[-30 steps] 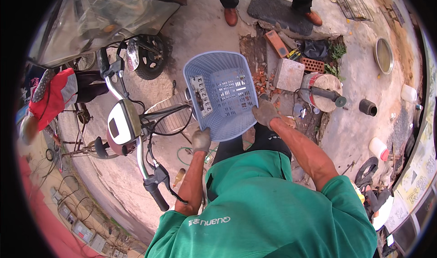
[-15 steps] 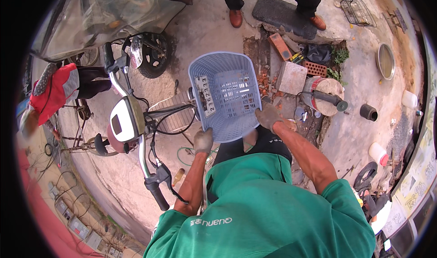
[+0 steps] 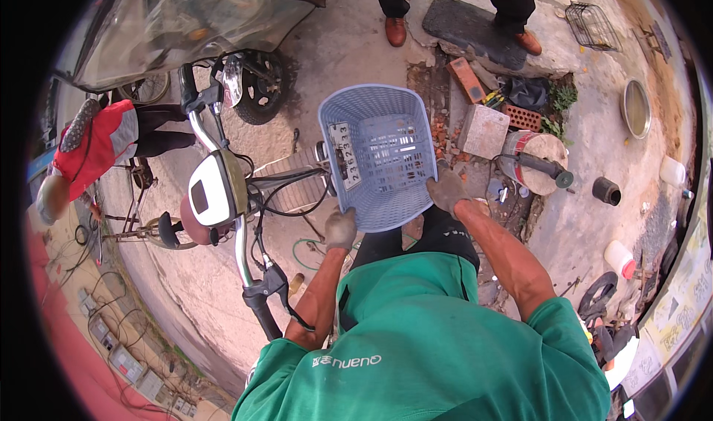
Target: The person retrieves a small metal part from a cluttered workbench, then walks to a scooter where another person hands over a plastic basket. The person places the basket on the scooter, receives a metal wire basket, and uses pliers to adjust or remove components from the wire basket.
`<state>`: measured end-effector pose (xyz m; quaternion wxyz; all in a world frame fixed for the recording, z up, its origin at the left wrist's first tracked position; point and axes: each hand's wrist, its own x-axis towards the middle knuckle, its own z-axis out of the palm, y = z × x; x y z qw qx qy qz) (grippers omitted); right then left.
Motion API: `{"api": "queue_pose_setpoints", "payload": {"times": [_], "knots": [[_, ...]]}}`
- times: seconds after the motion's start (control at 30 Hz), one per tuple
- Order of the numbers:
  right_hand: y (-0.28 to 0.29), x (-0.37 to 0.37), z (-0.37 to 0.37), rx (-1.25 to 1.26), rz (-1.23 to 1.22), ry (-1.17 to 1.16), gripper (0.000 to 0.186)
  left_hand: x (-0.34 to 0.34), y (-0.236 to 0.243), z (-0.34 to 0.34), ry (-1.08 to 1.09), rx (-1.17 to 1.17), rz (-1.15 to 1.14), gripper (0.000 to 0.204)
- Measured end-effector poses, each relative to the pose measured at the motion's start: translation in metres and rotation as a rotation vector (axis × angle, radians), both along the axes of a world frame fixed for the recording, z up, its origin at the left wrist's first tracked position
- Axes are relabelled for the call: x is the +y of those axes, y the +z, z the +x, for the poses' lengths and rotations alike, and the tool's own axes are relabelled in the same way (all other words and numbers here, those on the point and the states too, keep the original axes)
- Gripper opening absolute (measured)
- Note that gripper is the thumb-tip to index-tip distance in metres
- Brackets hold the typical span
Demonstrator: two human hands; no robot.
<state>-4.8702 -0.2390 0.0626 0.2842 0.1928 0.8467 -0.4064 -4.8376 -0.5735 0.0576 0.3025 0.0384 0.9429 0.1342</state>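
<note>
A light blue plastic basket, with a white plate fixed to its inner left side, tilts open toward me at the front of an electric bike. My gloved left hand grips the basket's near left corner, and my gloved right hand holds its near right edge. Just left of the basket are cables and the bike's handlebar, with a white-framed display housing. Behind the basket, the part where it meets the bike is mostly hidden.
A person in red stands at left by bikes; another person's legs show at top. A clear canopy hangs upper left. Right of me lie bricks, a concrete block, a grinder on a bucket, containers and a metal basin.
The whole scene, basket included, has shifted somewhat to the right in the picture. My two hands keep the same hold on the basket's near edges.
</note>
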Motion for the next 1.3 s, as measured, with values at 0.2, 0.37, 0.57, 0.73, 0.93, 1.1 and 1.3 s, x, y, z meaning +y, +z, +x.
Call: {"api": "queue_pose_setpoints", "payload": {"times": [0.2, 0.37, 0.57, 0.73, 0.93, 1.1, 1.3], "knots": [[-0.003, 0.001, 0.000, 0.025, 0.007, -0.004, 0.041, 0.007, 0.005, -0.003, 0.317, -0.070, 0.097, 0.034], [-0.009, 0.001, 0.002, 0.010, -0.007, 0.018, 0.041, 0.010, 0.008, -0.006, 0.506, -0.136, 0.127, 0.032], [-0.017, -0.001, 0.004, 0.032, 0.011, 0.003, 0.042, 0.004, -0.002, 0.000, 0.274, -0.062, 0.054, 0.026], [-0.015, 0.001, 0.002, -0.025, 0.010, 0.011, 0.042, -0.004, -0.008, -0.001, 0.334, -0.135, 0.096, 0.047], [-0.003, 0.000, -0.004, 0.003, 0.065, 0.037, 0.042, 0.016, 0.019, -0.016, 0.552, -0.175, 0.105, 0.051], [0.008, 0.000, -0.007, -0.020, 0.017, 0.017, 0.043, 0.019, 0.029, -0.019, 0.616, -0.181, 0.177, 0.050], [0.006, -0.002, -0.005, -0.014, 0.047, 0.024, 0.043, 0.015, 0.022, -0.018, 0.601, -0.201, 0.159, 0.050]]}}
